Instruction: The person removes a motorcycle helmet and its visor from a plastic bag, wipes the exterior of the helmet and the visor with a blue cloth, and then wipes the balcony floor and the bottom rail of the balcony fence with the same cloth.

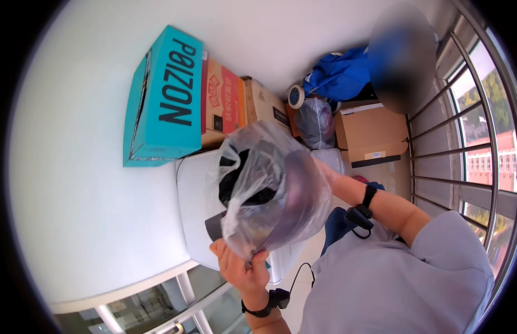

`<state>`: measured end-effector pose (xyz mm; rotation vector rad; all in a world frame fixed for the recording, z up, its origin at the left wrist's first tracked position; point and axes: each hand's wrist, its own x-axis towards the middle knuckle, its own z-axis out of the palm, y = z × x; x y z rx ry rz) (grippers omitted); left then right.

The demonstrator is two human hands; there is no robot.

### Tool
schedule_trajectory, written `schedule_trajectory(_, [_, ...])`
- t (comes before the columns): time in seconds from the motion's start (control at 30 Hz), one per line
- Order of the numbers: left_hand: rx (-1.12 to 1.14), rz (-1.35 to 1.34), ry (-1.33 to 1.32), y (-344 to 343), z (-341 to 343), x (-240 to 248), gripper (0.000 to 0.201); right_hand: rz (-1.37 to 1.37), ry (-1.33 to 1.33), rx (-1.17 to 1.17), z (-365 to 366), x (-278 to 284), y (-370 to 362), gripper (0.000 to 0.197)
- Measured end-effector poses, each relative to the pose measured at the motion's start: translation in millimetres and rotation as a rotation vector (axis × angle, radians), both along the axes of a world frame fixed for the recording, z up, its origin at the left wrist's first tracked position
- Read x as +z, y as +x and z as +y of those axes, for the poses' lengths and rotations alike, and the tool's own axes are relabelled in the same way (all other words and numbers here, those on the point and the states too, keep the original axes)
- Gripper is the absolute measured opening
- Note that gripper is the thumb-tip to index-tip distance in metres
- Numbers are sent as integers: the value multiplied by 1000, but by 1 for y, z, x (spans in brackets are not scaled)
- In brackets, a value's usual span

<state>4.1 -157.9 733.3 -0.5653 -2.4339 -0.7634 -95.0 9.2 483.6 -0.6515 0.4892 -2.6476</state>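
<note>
A clear plastic bag (258, 189) is held up in front of me, crumpled and bulging. Through the film shows a rounded, helmet-like thing (303, 189) with a dark purplish surface, along with black parts; its exact kind is blurred by the plastic. My left hand (243, 268) pinches the gathered near edge of the bag between thumb and fingers. On the far right side my right hand (328, 173) supports the bag's bulging side, its fingertips hidden behind it. Black straps with small devices circle both wrists.
A turquoise box (175, 100) and brown cartons (266, 103) stand along the wall, on or beside a white surface (194, 183). Behind the bag are another bagged round thing (315, 123), an open cardboard box (375, 131) and blue cloth (342, 72). Metal railings (453, 149) line the right.
</note>
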Motion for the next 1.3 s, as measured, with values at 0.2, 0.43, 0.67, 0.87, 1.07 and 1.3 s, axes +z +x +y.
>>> schedule_trajectory(0.2, [-190, -12, 47, -19, 31, -22, 22, -108, 95, 131, 77, -53, 8, 47])
schedule_trajectory(0.43, [-335, -211, 247, -42, 74, -110, 19, -420, 850, -534, 171, -6, 29, 56])
schedule_trajectory(0.67, [-490, -490, 406, -37, 131, -210, 19, 369, 1759, -254, 218, 52, 69, 82])
schedule_trajectory(0.87, [-573, -727, 437, -36, 154, -270, 17, 365, 1883, 283, 203, 12, 76, 52])
schedule_trajectory(1.07, [-687, -776, 378, -73, 171, -307, 16, 104, 1725, 39, 215, -44, 82, 35])
schedule_trajectory(1.3, [-732, -832, 391, -152, 200, -347, 18, -61, 1659, -142, 240, -91, 54, 33])
